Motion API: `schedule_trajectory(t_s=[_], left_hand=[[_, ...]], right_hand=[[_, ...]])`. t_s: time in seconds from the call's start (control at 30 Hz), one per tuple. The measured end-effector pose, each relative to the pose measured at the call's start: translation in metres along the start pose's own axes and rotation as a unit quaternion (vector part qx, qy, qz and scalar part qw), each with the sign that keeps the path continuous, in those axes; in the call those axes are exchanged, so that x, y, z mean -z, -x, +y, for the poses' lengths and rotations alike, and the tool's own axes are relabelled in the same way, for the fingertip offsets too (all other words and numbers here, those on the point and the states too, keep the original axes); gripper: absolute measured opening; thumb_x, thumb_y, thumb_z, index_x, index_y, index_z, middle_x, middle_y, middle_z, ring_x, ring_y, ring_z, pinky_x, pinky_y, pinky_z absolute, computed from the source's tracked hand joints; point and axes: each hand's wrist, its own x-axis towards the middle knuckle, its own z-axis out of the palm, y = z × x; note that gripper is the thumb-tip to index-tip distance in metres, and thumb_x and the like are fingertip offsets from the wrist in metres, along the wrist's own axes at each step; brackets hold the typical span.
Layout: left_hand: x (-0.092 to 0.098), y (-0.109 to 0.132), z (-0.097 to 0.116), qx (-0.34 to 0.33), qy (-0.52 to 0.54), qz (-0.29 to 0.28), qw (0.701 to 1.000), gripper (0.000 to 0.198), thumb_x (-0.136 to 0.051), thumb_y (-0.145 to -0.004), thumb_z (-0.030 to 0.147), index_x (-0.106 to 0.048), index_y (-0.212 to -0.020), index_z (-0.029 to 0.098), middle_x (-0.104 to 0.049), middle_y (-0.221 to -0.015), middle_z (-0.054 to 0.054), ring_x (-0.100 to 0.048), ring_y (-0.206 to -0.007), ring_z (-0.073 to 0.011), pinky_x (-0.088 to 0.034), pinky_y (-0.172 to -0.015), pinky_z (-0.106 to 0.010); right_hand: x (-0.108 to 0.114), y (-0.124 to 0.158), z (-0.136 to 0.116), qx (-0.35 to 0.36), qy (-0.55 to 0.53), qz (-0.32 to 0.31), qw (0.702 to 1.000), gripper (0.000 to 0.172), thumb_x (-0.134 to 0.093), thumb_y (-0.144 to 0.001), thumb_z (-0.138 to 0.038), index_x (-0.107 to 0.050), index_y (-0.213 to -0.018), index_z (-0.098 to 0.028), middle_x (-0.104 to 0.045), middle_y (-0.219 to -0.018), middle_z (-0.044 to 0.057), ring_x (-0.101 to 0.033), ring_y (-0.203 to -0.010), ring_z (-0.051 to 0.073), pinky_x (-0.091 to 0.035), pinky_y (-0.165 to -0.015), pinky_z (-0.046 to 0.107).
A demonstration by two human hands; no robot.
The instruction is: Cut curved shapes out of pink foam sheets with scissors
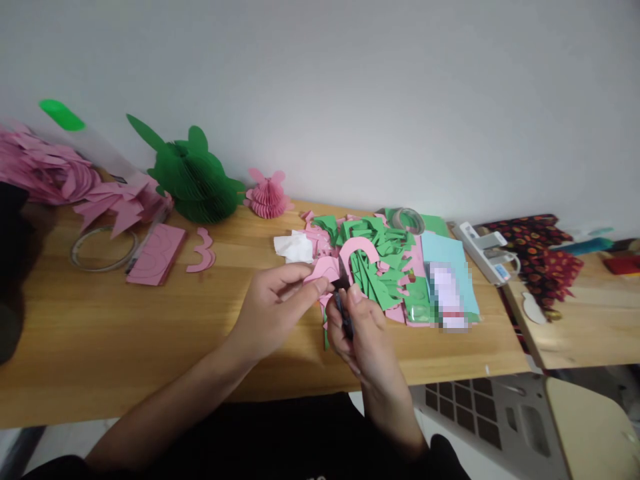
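Between the thumb and fingers of my left hand [277, 303] is a piece of pink paper [326, 268]. My right hand [364, 327] is wrapped round the dark handles of a pair of scissors [344, 313], whose blades meet the paper's right side. A curved pink strip [361, 248] arches away beside the blades; whether it is still joined to the held piece I cannot tell. Green paper scraps [377, 267] lie in a heap just behind and right of my hands. To the left are a pink scalloped cutout [202, 252] and a pink sheet with drawn curves [157, 257].
Against the wall stand a green honeycomb paper figure [195, 177] and a smaller pink one [269, 195]. A tape roll [104, 249] lies left, another tape roll [408, 221] behind the scraps. Light blue paper [453, 257] and a white power strip [483, 253] are at right.
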Motion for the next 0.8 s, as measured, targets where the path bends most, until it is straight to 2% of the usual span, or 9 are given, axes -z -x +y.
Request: schedule_trajectory(t_s=[0.37,0.8], left_hand=[[-0.0004,-0.0005,0.0025,0.002,-0.004,0.004,1.000,0.020,-0.064,-0.077,0.026,-0.065,-0.059,0.019,-0.065,-0.059,0.001,-0.060,-0.061,-0.0145,-0.047,-0.055,-0.024],[0.0002,0.0006,0.0011,0.000,0.003,0.004,1.000,0.016,-0.065,-0.076,0.023,-0.067,-0.060,0.019,-0.066,-0.060,0.001,-0.060,-0.061,-0.0142,-0.048,-0.056,-0.024]], right_hand=[[0.0000,0.0003,0.0005,-0.002,0.021,0.008,1.000,0.053,-0.045,-0.088,-0.067,-0.046,-0.061,-0.022,-0.027,-0.035,-0.012,-0.015,-0.027,0.005,-0.012,-0.027,0.019],[0.0014,0.0006,0.0021,0.002,-0.005,-0.003,1.000,0.050,-0.045,-0.093,-0.060,-0.047,-0.062,-0.021,-0.028,-0.035,-0.012,-0.014,-0.027,0.005,-0.009,-0.027,0.019]])
